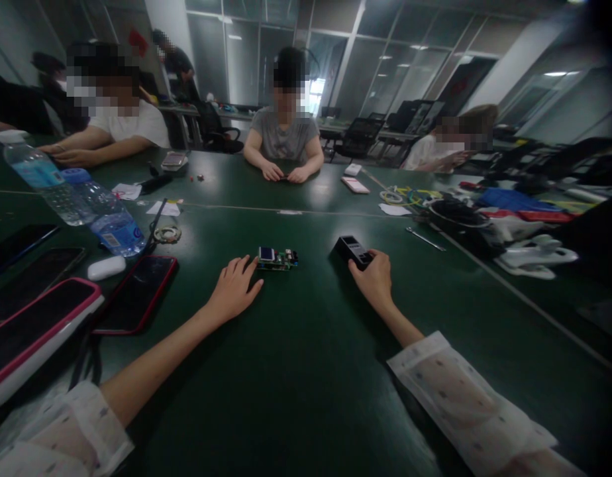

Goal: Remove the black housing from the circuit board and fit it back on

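On the dark green table [286,371] lies a small circuit board [278,259] with a little screen at its left end. My left hand [235,283] rests beside it, fingers spread, the fingertips at the board's left edge. To the right, my right hand [375,277] grips a black rectangular case [354,249] between thumb and fingers. The case is tilted, with its far end pointing away to the left. Part of its near end is hidden by my fingers.
Left of me are two water bottles [114,222], a red-edged phone [140,295], a white earbud case [106,267] and other phones. At right lie a thin metal tool [425,238], cables [400,195] and a white-handled item [539,257]. Several people sit around the table.
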